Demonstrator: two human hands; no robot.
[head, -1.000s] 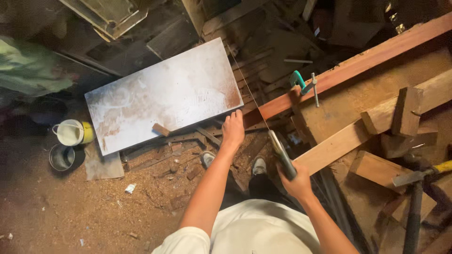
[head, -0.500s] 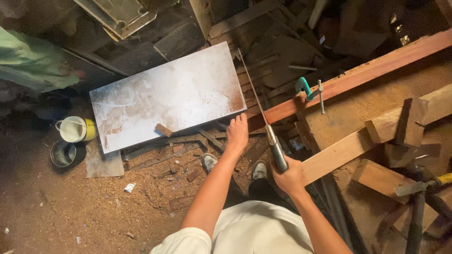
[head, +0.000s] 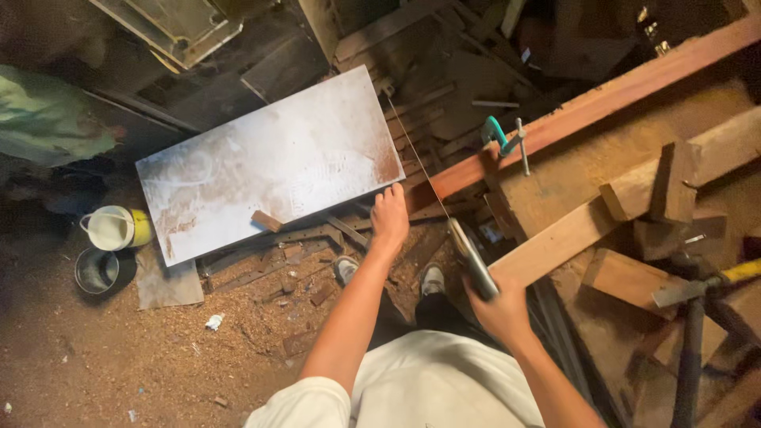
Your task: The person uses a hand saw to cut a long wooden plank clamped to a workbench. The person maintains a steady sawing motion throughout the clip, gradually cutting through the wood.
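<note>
Two hands share the work on one reddish plank [head: 602, 103], which runs from the far right corner down to its cut end at scene centre. My right hand [head: 499, 305] is clenched on the dark handle of a handsaw [head: 448, 222]; the thin blade slants up and to the far left, crossing the plank just beside its end. My left hand [head: 390, 215] rests at that end with the fingers bent over the wood; whether this grip truly closes I cannot tell. A teal clamp [head: 501, 139] bites the plank a little to the right of the blade, fixing it to the rough wooden table [head: 587, 170] beneath. Paler timber beams [head: 634, 202] and short blocks lie across the table's right side, near a hammer with a yellow handle [head: 705, 284] at the right edge. Left of my left hand, a dusty white panel [head: 269, 162] lies tilted on the floor with a small wood block [head: 266, 220] on its near edge. Farther left stand a white cup [head: 111, 228] and a dark pot [head: 97, 271]. Sawdust and offcuts cover the floor [head: 158, 357], where my shoes [head: 432, 277] show below the plank.
</note>
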